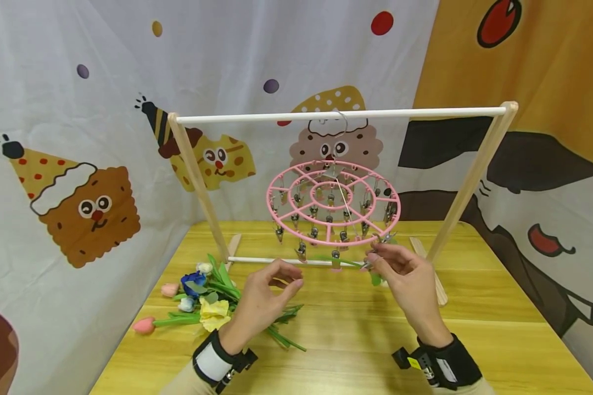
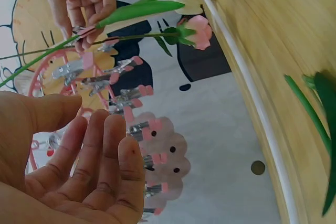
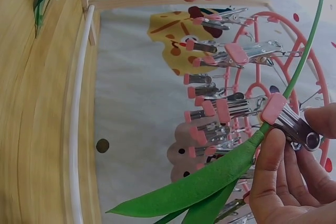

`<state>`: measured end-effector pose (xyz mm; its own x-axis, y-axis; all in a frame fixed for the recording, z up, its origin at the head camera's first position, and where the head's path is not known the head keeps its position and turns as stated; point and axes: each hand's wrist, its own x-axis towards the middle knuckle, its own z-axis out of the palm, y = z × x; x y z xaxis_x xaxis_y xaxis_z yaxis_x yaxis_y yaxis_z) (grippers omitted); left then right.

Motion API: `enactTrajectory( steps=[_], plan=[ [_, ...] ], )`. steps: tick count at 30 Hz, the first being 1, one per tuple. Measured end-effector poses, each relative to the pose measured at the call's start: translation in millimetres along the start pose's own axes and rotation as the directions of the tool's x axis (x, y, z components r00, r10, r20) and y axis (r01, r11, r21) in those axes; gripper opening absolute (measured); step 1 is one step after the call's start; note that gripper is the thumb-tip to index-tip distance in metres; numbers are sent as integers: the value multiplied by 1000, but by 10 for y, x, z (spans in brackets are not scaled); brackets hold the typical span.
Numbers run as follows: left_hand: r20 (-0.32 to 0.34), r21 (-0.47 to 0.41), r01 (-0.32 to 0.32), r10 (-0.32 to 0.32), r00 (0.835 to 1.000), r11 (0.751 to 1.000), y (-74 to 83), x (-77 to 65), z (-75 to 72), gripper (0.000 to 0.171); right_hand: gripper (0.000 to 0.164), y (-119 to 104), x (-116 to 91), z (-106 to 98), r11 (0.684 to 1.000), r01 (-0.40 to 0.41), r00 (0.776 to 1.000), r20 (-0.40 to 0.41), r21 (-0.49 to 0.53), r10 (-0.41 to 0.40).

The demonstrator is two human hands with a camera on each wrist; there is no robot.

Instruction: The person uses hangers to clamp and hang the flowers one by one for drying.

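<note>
A round pink clip hanger point(image 1: 326, 243) with many metal clips hangs from a white rod. At its front right edge my right hand point(image 1: 410, 280) holds a pink-tipped metal clip point(image 3: 273, 108) between thumb and fingers. The clip sits across the green stem point(image 3: 302, 61) of an artificial flower with long leaves point(image 3: 194, 187). In the left wrist view a pale tulip point(image 2: 188, 3) tops that stem, and a pink rose point(image 2: 197, 32) hangs beside it. My left hand point(image 1: 264, 299) hovers left of the hanger's front, fingers loosely bent, holding nothing.
Wooden posts point(image 1: 197, 184) carry the white top rod point(image 1: 257, 117) over the wooden table. Left on the table lies a pile of artificial flowers, with a yellow bloom point(image 1: 214, 314), a blue rose point(image 1: 194, 283) and a pink tulip point(image 1: 144, 326). A printed cloth hangs behind.
</note>
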<state>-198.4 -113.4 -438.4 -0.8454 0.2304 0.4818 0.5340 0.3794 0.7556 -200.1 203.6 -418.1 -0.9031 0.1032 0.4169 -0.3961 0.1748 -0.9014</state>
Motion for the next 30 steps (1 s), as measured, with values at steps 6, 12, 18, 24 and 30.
enactTrajectory(
  steps=[6, 12, 18, 24, 30],
  plan=[
    [0, 33, 6, -6, 1000, 999, -101, -15, -25, 15, 28, 29, 27, -56, 1000, 5, 1000, -1, 15, -5],
    [-10, 92, 5, -4, 1000, 996, -191, -34, -50, 16, 30, 47, 57, -109, 998, -12, 1000, -5, 67, 12],
    [-15, 133, 28, -26, 1000, 991, -272, -56, -85, 18, 33, 71, 104, -173, 1000, -14, 1000, -25, 25, 15],
    [-9, 172, 62, -61, 998, 983, -348, -77, -120, 18, 34, 74, 156, -227, 999, -43, 998, -36, 29, 44],
    [-2, 204, 76, -77, 997, 976, -432, -88, -137, 18, 38, 91, 209, -282, 997, -53, 997, -47, 59, 55]
  ],
)
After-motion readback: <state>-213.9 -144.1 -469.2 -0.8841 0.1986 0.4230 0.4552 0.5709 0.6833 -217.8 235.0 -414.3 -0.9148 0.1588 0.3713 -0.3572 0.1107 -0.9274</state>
